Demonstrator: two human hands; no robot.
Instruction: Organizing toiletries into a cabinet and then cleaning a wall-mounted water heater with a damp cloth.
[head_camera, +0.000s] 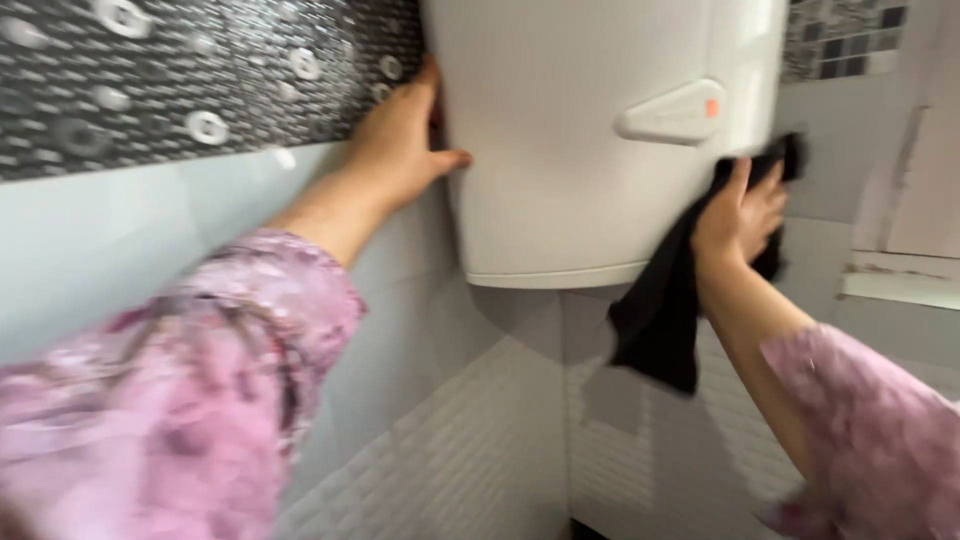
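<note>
A large white rounded tank (560, 150) hangs in a tiled wall corner, with a raised oval badge (672, 113) on its front. My left hand (400, 140) lies flat against the tank's left side, fingers spread, holding nothing. My right hand (738, 212) presses a black cloth (660, 310) against the tank's lower right side. The cloth hangs down below the tank's bottom edge and partly covers its right flank. Both arms wear pink patterned sleeves.
A dark mosaic tile band (190, 80) with round silver studs runs along the upper left wall. Pale grey tiles (480, 440) cover the walls below the tank. A white ledge (900, 285) juts out at the right.
</note>
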